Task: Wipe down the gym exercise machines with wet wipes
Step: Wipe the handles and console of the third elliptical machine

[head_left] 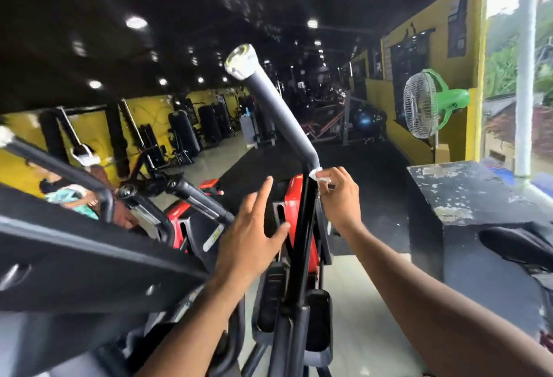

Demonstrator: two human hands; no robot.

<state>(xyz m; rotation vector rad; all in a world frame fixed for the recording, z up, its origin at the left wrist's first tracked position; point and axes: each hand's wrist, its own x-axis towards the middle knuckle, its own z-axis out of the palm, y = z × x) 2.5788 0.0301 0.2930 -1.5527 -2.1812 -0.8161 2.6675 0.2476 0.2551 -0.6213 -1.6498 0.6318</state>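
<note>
The right hand (338,194) is pinching a white wet wipe (319,175) against the elliptical machine's handlebar (278,107), just below its grey foam grip. The left hand (254,227) is hovering beside the black bar, fingers spread and holding nothing.

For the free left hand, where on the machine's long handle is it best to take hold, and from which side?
Probably the bare black bar below the grey foam grip, coming from its left. The left hand is open right beside that stretch, and the bar is slim enough for fingers to wrap. The right hand pinches the white wipe at the foam's lower end, so stay under it.
</note>
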